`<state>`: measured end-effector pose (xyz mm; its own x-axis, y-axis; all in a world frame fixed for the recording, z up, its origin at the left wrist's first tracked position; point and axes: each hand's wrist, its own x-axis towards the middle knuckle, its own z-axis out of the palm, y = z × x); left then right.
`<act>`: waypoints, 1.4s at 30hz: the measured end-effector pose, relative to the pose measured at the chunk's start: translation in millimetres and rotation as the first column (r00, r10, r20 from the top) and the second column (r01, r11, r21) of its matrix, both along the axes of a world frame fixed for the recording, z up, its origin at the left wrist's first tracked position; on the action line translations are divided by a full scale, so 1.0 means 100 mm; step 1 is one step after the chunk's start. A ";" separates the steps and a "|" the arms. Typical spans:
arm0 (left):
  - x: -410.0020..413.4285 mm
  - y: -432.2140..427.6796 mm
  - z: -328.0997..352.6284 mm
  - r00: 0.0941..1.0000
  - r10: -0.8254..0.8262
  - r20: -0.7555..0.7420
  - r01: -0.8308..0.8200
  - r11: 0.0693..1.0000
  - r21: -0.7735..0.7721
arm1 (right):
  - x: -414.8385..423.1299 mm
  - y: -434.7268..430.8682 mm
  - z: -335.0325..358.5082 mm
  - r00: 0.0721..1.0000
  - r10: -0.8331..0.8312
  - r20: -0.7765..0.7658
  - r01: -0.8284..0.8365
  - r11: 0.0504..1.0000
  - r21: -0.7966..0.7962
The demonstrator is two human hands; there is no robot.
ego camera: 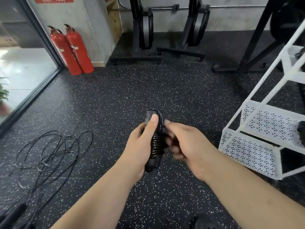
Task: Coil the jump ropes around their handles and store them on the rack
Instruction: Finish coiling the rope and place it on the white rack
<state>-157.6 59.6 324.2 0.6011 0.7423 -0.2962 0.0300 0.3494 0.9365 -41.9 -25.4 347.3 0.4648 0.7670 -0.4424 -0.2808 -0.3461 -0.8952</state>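
The left hand is gripping the paired black handles of one jump rope, in the middle of the view above the speckled floor. Its fingers are wrapping round the left side of the bundle and its thumb is pressing flat on the far end. This pressure is probably clamping the two handles together so the turns cannot slacken.

The coil is sitting in tight, even turns round the middle of the handles, leaving both ends bare. The right hand is pinching the rope at the far right of the bundle, just beside the left thumb, with its other fingers curled under. It appears to be tucking or securing the last turn. Whether a free tail remains cannot be determined, as the fingers are hiding it.

Judged from this, the coiling of this rope is nearly complete and storage is the next step. The white rack is standing near, to the right, with perforated shelves within reach. A dark object is lying at the right edge of a shelf; its identity cannot be determined.

More loose rope is lying tangled on the floor to the near left, not yet coiled. Two red extinguishers are standing at the far left wall.
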 end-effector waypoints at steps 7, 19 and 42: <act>0.10 -0.04 0.03 0.988 0.102 -0.119 -0.092 0.992 0.088 | -0.24 -0.09 0.05 0.900 -0.045 0.433 0.054 0.999 -0.009; 0.30 -0.33 0.16 0.995 -0.064 -0.071 0.069 0.996 0.058 | 0.31 -0.24 -0.07 0.914 -0.261 0.310 0.260 0.965 0.044; 1.33 -1.42 0.10 0.918 -0.118 -0.380 0.355 0.673 0.649 | 0.82 -1.15 0.00 0.600 -0.405 0.690 0.435 0.889 0.143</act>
